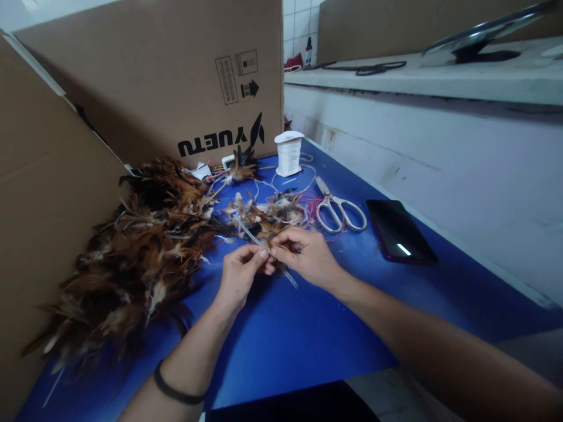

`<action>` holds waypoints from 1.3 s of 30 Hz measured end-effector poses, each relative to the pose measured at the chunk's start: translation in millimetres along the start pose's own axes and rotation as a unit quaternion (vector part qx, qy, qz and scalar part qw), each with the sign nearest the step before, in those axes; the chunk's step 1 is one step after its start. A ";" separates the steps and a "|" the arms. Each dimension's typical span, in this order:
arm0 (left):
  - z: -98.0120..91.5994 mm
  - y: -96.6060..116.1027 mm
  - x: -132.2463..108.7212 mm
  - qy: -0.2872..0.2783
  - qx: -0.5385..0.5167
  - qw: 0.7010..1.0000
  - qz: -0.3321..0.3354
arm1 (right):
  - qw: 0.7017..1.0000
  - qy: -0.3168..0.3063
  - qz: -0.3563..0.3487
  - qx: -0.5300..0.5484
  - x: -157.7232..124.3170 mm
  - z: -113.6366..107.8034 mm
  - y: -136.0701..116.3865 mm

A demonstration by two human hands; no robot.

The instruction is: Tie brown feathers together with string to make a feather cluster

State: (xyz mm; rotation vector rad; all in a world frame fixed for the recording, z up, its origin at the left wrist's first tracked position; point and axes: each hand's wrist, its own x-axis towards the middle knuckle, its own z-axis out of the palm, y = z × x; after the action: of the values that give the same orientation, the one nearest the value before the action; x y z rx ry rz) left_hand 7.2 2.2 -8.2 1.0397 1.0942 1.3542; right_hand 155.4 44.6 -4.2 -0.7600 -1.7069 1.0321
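Observation:
Both hands meet over the blue table (285, 328). My left hand (240, 272) and my right hand (303, 255) pinch a small bunch of brown feathers (259, 228) between fingertips; pale quills (288, 275) stick out below the fingers. A large heap of brown and black feathers (145, 252) lies to the left of my hands. Smaller feather bundles (281, 208) with thin white thread lie just beyond my fingers.
White-handled scissors (336, 208) and a dark phone (398, 231) lie to the right. A white thread spool (288, 153) stands at the back. Cardboard boxes (153, 76) wall off the back and left. A white ledge (417, 82) runs along the right.

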 end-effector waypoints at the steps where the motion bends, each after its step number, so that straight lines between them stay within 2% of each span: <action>1: -0.3 0.2 -0.2 -0.002 0.001 1.000 0.001 | 1.000 -0.002 0.004 0.003 0.2 0.0 -1.0; 7: -3.2 -0.9 1.3 0.004 -0.015 1.000 -0.003 | 1.000 -0.001 0.022 0.005 1.8 -2.6 -9.1; 14: -6.2 -1.5 3.6 0.022 -0.042 0.999 -0.004 | 0.999 0.047 0.023 0.002 4.6 -9.0 -11.8; 20: -12.4 5.0 7.4 0.058 -0.084 0.994 0.024 | 0.994 0.093 0.040 0.030 8.9 -14.6 -15.3; 25: -16.1 9.3 10.2 0.080 -0.107 0.990 0.038 | 0.993 0.098 0.064 0.014 12.6 -18.1 -13.0; 29: -16.3 11.5 10.4 0.085 -0.110 0.989 0.043 | 0.995 0.067 0.061 -0.048 13.2 -21.4 -1.8; 33: -16.3 13.3 9.9 0.088 -0.110 0.989 0.048 | 0.988 0.002 0.023 -0.151 11.8 -24.3 5.0; 37: -18.0 12.5 9.3 0.085 -0.107 0.989 0.052 | 0.956 -0.071 -0.032 -0.282 9.4 -24.1 6.3; 39: -18.8 11.6 9.5 0.083 -0.103 0.990 0.051 | 0.937 -0.103 -0.036 -0.331 8.2 -23.0 7.1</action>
State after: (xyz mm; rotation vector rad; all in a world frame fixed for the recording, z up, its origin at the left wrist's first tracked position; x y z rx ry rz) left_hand -14.1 10.3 -0.5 0.8528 1.0073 1.6241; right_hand 174.4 61.4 -3.1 -1.0218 -2.2844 0.4794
